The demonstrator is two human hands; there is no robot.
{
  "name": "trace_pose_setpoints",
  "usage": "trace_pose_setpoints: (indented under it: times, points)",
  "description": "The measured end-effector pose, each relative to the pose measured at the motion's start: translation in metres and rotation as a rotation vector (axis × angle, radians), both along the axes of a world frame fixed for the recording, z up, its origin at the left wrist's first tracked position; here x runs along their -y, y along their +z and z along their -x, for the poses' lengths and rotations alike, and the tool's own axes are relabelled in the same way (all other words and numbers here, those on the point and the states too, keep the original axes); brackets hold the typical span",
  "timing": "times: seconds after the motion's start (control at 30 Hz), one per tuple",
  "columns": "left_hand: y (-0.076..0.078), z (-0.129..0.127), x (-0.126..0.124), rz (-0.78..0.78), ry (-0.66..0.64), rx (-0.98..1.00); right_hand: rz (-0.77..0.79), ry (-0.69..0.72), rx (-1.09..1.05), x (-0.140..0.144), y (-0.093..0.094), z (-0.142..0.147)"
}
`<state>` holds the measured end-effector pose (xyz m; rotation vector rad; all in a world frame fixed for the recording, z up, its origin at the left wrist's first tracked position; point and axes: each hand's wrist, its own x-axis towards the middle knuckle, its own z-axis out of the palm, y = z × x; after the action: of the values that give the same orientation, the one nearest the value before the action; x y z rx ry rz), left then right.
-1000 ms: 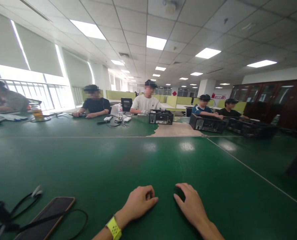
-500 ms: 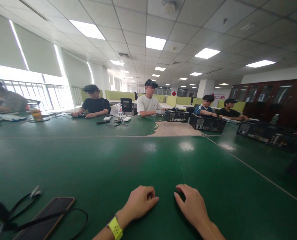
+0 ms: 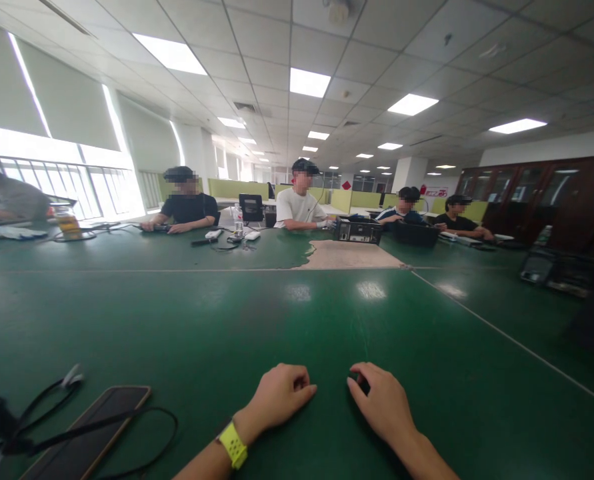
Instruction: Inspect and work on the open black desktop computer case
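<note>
Green matting covers the table (image 3: 187, 320) that fills my view, and both of my hands rest on it at about six o'clock in the frame. My left hand (image 3: 279, 395) is curled into a loose fist with the knuckles up and the thumb pointing toward the right; it grasps nothing that I can see. A yellow-green wristband (image 3: 233, 445) sits on that wrist. My right hand (image 3: 383, 405) lies just beside it at its three o'clock, apart from it by a narrow gap, palm down with the fingers bent onto the mat; something small and dark shows under the fingertips, but I cannot tell whether it is an object or shadow, so I cannot tell whether that hand grips anything.

At eight o'clock from my hands, near the lower left corner, a dark phone (image 3: 84, 433) lies flat, screen up, with a black cable (image 3: 141, 427) looping across and around it.

Far across the table, from eleven to one o'clock, several people sit along the opposite edge. One in a white shirt (image 3: 299, 207) has a black box-shaped device (image 3: 359, 231) just beside the forearm; another in a black shirt (image 3: 189, 208) rests both arms on the mat. A worn patch (image 3: 349, 257) of bare tan surface shows at twelve o'clock.
</note>
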<state>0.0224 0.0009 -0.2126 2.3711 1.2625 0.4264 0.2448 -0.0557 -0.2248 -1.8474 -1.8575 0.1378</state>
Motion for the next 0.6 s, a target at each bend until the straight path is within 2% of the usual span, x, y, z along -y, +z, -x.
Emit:
trace_pose_setpoints:
  times: [0.47, 0.6]
  points:
    - [0.004, 0.001, 0.002, 0.005, -0.017, -0.026, 0.055, 0.01, 0.0, 0.005, 0.005, -0.003]
    - [0.004, 0.002, 0.001, 0.013, -0.032, -0.018, 0.107, -0.024, 0.069, 0.003, 0.015, -0.033]
